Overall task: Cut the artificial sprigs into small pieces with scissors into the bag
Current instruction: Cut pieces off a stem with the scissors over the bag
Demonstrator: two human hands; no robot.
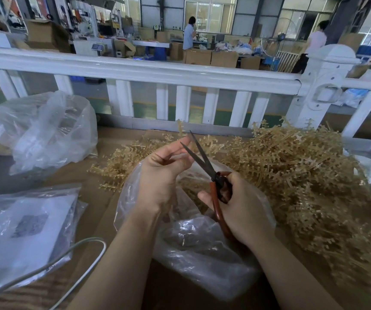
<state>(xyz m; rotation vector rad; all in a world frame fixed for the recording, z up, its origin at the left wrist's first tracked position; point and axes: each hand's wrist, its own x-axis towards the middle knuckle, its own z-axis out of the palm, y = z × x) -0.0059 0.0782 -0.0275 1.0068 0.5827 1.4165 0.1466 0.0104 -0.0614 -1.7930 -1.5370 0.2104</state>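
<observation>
- Sprigs: tan plastic, knobbly branches, heaped on the worktop's right side, touching the bag.
- Likely light, springy and tangly; best pinched by the stem, near the cut.
- Left hand over the bag mouth, fingers curled, pinching a thin stem at the blades.
- Right hand grips the scissors, red handles, blades narrowly apart.
- Bag: clear, open, at the front middle.

Right side of frame blocked by heaped sprigs; far edge closed by white railing; bare tabletop left of centre bag.
</observation>
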